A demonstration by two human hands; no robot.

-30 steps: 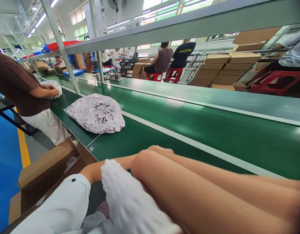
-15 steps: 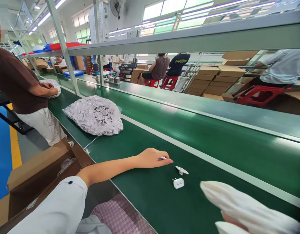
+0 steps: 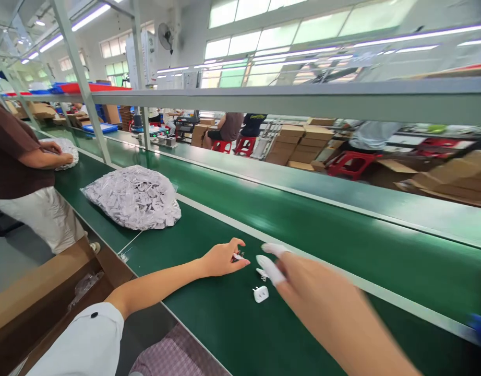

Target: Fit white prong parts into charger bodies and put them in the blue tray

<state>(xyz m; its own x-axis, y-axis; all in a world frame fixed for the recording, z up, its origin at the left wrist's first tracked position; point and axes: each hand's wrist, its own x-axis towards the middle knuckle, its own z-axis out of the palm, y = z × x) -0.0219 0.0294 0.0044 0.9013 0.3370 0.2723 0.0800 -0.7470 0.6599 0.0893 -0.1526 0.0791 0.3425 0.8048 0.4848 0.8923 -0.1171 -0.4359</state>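
My left hand (image 3: 223,259) reaches over the green work surface and holds a small white plug piece with metal prongs (image 3: 238,256) between thumb and fingers. Facing it from the right is my right hand (image 3: 299,277), slightly blurred, with white finger covers on thumb and forefinger. Those two tips are apart and nothing shows between them. Below the hands, a white plug with slots and prongs (image 3: 261,294) lies on the green surface. Beside the right thumb is another small white piece with metal parts (image 3: 261,273), partly hidden by the thumb.
A large clear bag of white plug parts (image 3: 136,201) lies to the left. An open cardboard box (image 3: 40,292) stands below the table's near edge. A co-worker (image 3: 19,151) handles another bag farther left. A metal shelf beam (image 3: 264,102) crosses above the belt.
My right hand has come in from the lower right, close to my left hand. The left fingers have spread a little around the plug piece, now showing its prongs. The view has turned right.
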